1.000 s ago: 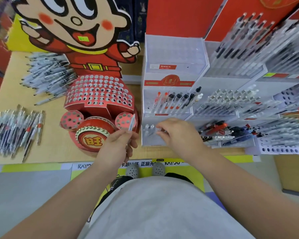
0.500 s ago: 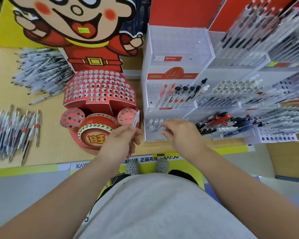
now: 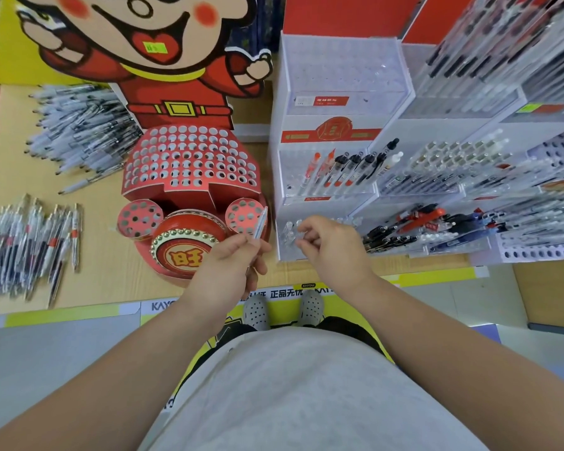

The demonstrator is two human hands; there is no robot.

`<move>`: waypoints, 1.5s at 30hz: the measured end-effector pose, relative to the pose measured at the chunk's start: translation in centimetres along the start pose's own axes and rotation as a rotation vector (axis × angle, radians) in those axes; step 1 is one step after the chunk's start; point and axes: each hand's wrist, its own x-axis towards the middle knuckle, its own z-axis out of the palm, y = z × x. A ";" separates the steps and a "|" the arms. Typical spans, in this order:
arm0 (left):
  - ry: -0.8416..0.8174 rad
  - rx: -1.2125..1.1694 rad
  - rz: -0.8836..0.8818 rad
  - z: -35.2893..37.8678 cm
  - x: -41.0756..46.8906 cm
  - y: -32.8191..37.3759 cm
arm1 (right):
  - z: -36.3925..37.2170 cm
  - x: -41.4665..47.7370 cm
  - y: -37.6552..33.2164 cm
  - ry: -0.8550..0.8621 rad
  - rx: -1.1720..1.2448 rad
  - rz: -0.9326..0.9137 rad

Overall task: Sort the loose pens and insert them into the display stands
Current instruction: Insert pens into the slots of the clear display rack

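Clear plastic pen [image 3: 260, 226], pinched upright in our left hand [image 3: 228, 271] at centre frame, has edged nearer the white stand's lowest tier [image 3: 287, 252]. Our right hand [image 3: 334, 250] has drawn back from that tier, fingers curled; whether they hold anything we cannot tell. Insertion looks imminent.

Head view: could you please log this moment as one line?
left hand: holds pen beside red stand | right hand: fingers curled over front tier of white stand, grip unclear

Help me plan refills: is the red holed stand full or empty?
Empty: every visible hole in the red stand is open, with no pen standing in it.
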 end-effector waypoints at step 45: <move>-0.166 0.319 0.484 3.7 1.0 5.0 | -8.5 -2.0 -3.1 -0.120 0.431 0.112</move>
